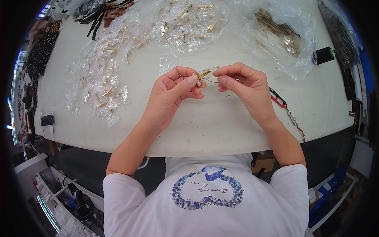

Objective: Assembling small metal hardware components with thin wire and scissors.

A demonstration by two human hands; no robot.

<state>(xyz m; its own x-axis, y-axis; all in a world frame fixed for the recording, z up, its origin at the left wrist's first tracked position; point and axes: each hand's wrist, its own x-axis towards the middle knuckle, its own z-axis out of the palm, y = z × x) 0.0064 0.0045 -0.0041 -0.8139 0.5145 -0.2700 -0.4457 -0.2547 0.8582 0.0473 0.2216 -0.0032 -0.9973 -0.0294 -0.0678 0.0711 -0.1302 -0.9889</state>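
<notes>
Above the middle of the table my left hand (169, 91) is closed, its thumb and fingers pinching a small gold-coloured metal clip (204, 74) with a pale piece at its base. Just to the right, my right hand (248, 87) is closed too, thumb against forefinger. A thin dark thread or wire (211, 81) runs from the clip to its fingertips. What exactly sits between those right fingertips is too small to make out. The two hands are a short gap apart.
Clear plastic bags (104, 85) with gold clips lie left and far. A larger clear bag (278, 33) holds brownish pieces at the far right, beside a dark thread spool (325, 55). Red-and-black thread snips (278, 98) on a cord lie by my right wrist. Black strips (96, 19) lie far left.
</notes>
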